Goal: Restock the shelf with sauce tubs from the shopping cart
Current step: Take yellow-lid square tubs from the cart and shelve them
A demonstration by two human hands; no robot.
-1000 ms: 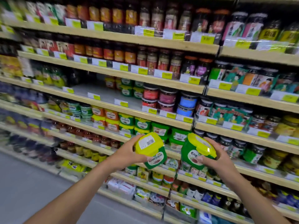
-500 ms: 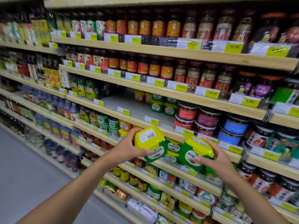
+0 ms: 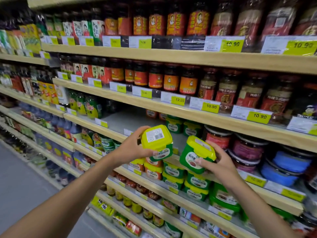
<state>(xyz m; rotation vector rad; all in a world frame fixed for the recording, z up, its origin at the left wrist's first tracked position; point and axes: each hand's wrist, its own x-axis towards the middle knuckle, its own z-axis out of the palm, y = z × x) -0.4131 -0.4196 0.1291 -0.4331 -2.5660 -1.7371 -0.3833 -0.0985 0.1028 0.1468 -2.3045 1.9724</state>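
Left hand (image 3: 132,149), fingers curled round a yellow-lidded green sauce tub (image 3: 158,143); right hand (image 3: 222,163), fingers gripping a second tub (image 3: 195,156). Both tubs are held tilted before the partly filled shelf (image 3: 120,121), above stacked matching tubs (image 3: 173,172).

Red-labelled jars (image 3: 156,78) on upper rows; yellow price tags (image 3: 211,106); blue containers (image 3: 289,162) right; grey floor (image 3: 20,182) left.

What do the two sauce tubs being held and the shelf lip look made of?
Barcode-lid sauce tub: likely moulded plastic, semi-gloss yellow lid with a paper sticker, green printed body.
Tilted sauce tub: same look, sheen on the lid.
Shelf lip: pale matte wood-grain finish; solid wood or laminate, unclear.
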